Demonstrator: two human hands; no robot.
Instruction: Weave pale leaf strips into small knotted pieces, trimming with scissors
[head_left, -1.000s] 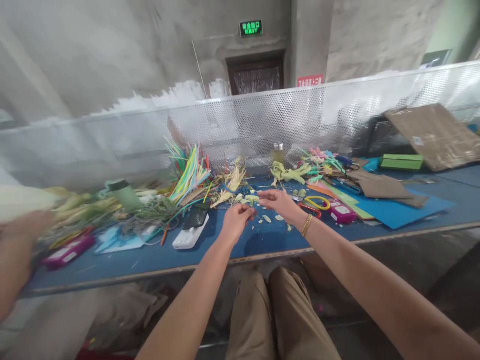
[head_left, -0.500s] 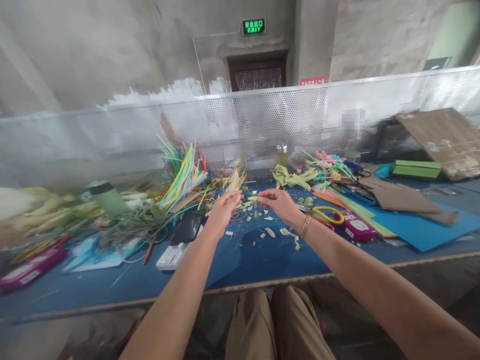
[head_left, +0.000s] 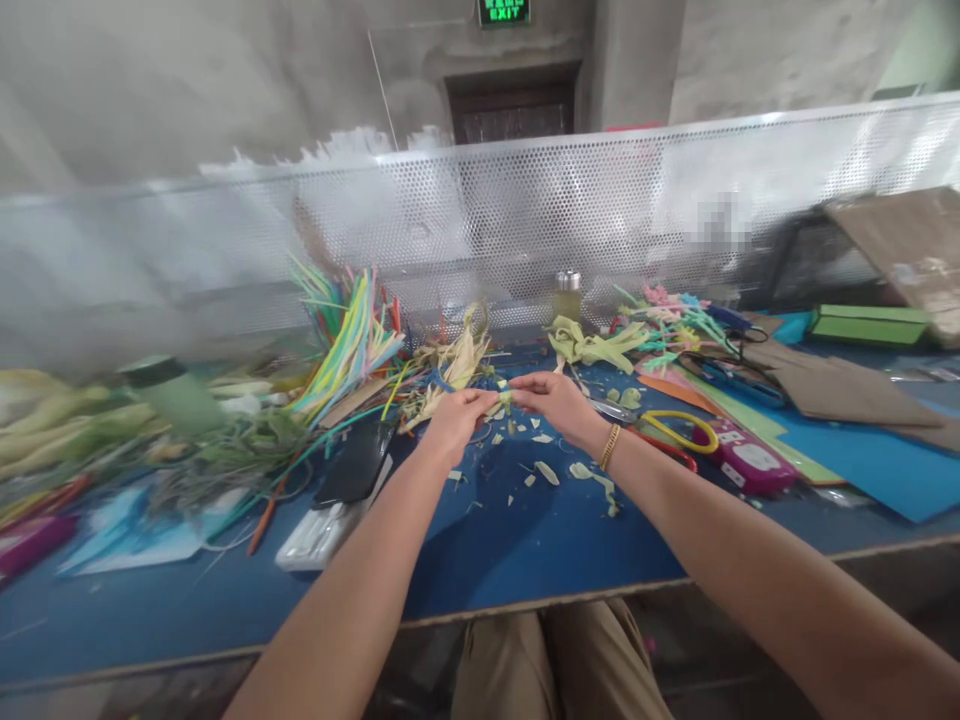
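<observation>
Above the middle of the blue table, my left hand point(head_left: 456, 422) and my right hand point(head_left: 559, 403) meet almost fingertip to fingertip. Between them is a small pale-green corn husk strip point(head_left: 504, 397), pinched at its left end by my left fingers and at its right end by my right thumb and fingers. Cut husk scraps point(head_left: 547, 472) lie scattered below. Behind the hands rest a dry, pale husk bundle point(head_left: 459, 360) and a greener husk bundle point(head_left: 600, 346). Scissors point(head_left: 679, 428) with yellow and red handles lie beside my right wrist.
To the left are a phone point(head_left: 352, 465) on a white box, a green-lidded bottle point(head_left: 171, 395) and a bunch of coloured pipe cleaners point(head_left: 352, 335). On the right lie a magenta box point(head_left: 754, 465), coloured paper point(head_left: 862, 445) and cardboard point(head_left: 832, 380). A perforated metal screen point(head_left: 517, 220) stands behind.
My left fingers have come closer to my right ones and now grip the husk strip too. The view has tilted down and nearer to the table.
</observation>
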